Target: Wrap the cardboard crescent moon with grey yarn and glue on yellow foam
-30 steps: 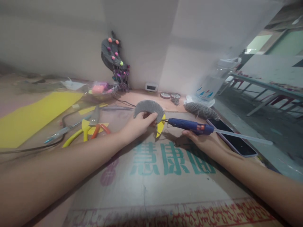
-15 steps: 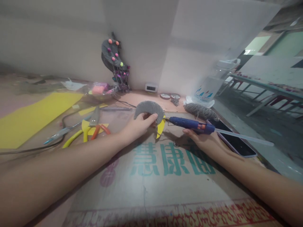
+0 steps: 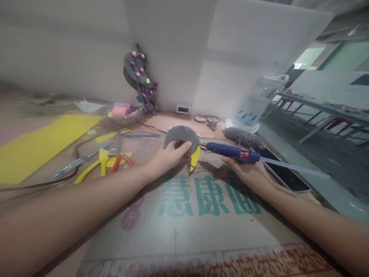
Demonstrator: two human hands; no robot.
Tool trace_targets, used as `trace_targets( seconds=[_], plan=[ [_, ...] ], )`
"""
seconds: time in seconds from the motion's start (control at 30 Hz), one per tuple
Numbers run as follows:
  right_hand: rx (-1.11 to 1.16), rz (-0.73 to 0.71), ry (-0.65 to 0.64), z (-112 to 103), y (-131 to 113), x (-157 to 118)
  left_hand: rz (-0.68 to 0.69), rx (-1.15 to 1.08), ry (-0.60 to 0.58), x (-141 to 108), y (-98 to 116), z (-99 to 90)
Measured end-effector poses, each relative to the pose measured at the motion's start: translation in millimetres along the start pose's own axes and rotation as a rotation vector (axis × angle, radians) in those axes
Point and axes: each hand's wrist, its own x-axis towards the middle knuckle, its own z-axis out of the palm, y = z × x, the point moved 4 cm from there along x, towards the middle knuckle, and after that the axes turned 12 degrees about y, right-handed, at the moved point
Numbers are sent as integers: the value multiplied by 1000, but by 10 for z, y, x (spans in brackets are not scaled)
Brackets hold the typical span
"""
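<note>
A crescent wrapped in grey yarn point(image 3: 181, 133), with a bare yellow tip point(image 3: 195, 159) at its lower right, is pinched between the thumb and fingers of my left hand point(image 3: 173, 152). My right hand point(image 3: 245, 169) is closed around a blue glue gun point(image 3: 230, 151), a clear glue stick point(image 3: 294, 168) jutting from its rear. The gun's metal nozzle meets the crescent's right edge, where grey yarn gives way to yellow. A loose strand of yarn hangs near the tip.
Pliers point(image 3: 115, 148), a blue pen point(image 3: 82, 159) and yellow sheet point(image 3: 49, 144) lie left. A phone point(image 3: 288, 175), grey yarn skein point(image 3: 243, 137) and water bottle point(image 3: 249, 104) are right. Behind stand a decorated grey crescent point(image 3: 135, 69) and small display point(image 3: 183, 109). Printed cardboard point(image 3: 138, 246) lies beneath my hands.
The whole view has shifted slightly. Both hands keep their holds, and the nozzle stays at the crescent's right edge.
</note>
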Motion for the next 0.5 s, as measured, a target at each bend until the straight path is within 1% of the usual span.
trace_targets(
  seconds=[0.17,0.37,0.5],
  plan=[
    [11,13,8,3,7,-2,19,-26,28,3,-13,-12],
    [10,21,-23,2,20,-2,8,-71,-42,-4,-1,19],
    [2,6,-1,-8,13,8,-12,-30,-47,0,-18,21]
  ],
)
